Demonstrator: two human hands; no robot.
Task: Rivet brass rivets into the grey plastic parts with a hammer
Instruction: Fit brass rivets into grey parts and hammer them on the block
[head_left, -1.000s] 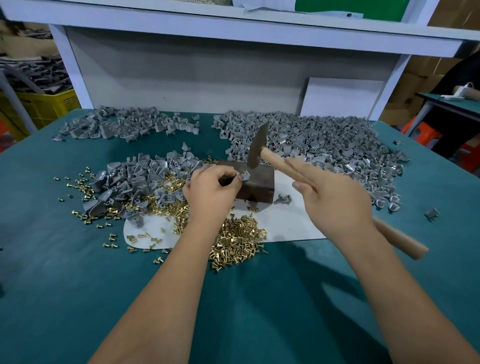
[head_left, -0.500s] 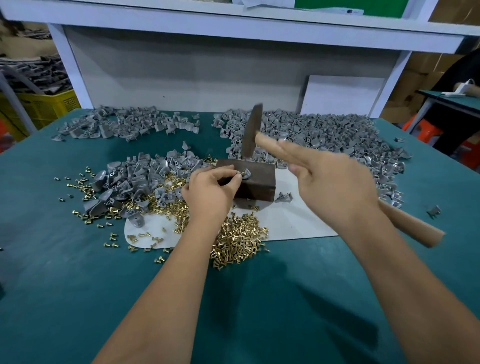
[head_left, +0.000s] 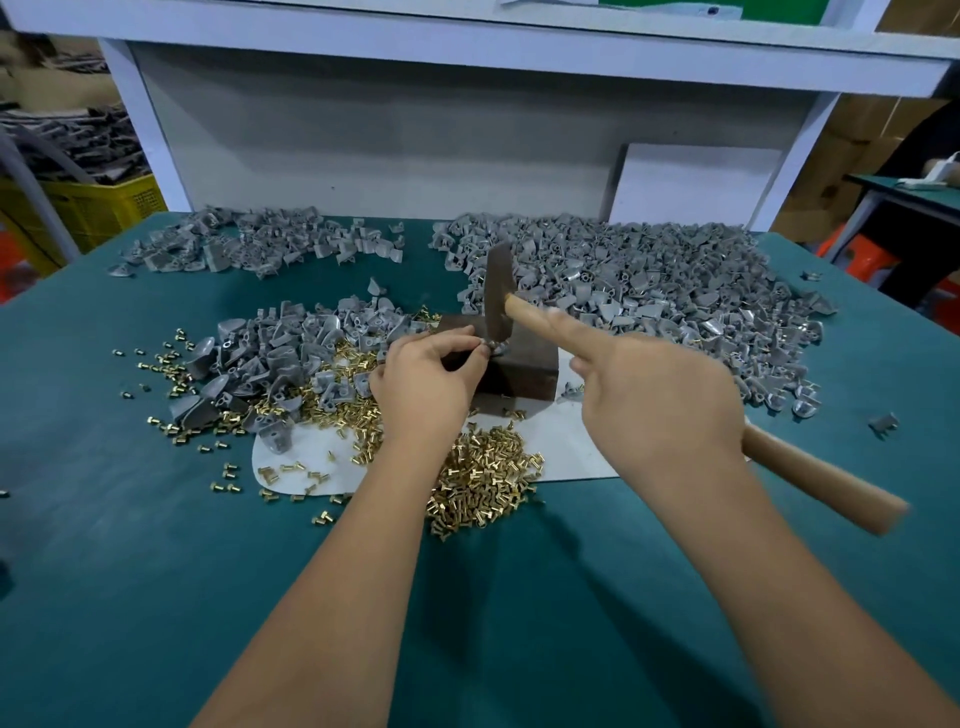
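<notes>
Hammer (head_left: 497, 296) gripped in right hand (head_left: 660, 395), index extended | left hand (head_left: 426, 382) fingers pinching grey part (head_left: 494, 347) on block (head_left: 519, 371)

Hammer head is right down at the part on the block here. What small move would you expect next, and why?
Probably lift the wooden-handled hammer slightly for another tap. Its dark metal head sits at the small grey plastic part pinched by the left hand on the dark brown block, with the right hand gripping the handle. Whether the rivet is set is too small to tell.
</notes>
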